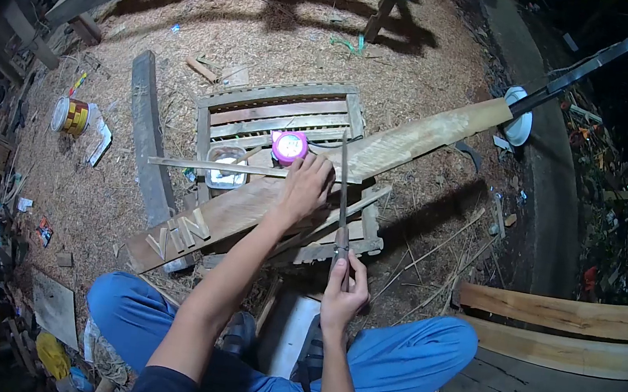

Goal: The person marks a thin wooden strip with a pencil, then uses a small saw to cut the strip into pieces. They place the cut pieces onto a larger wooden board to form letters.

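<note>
My left hand presses a thin wooden strip down on the long plank, its fingers bent over the strip and partly hidden. My right hand is wrapped round the handle of a saw. The saw's long narrow blade points away from me and crosses the strip just right of my left hand. Wooden letters reading VIN lie at the plank's near left end. Just beyond my left fingers sits a round pink object with a bright white face.
A low slatted wooden frame lies under the plank, with a clear plastic tub on it. A dark beam lies left, near a yellow-and-red bucket. A white basin is by the plank's far end. Boards lie right.
</note>
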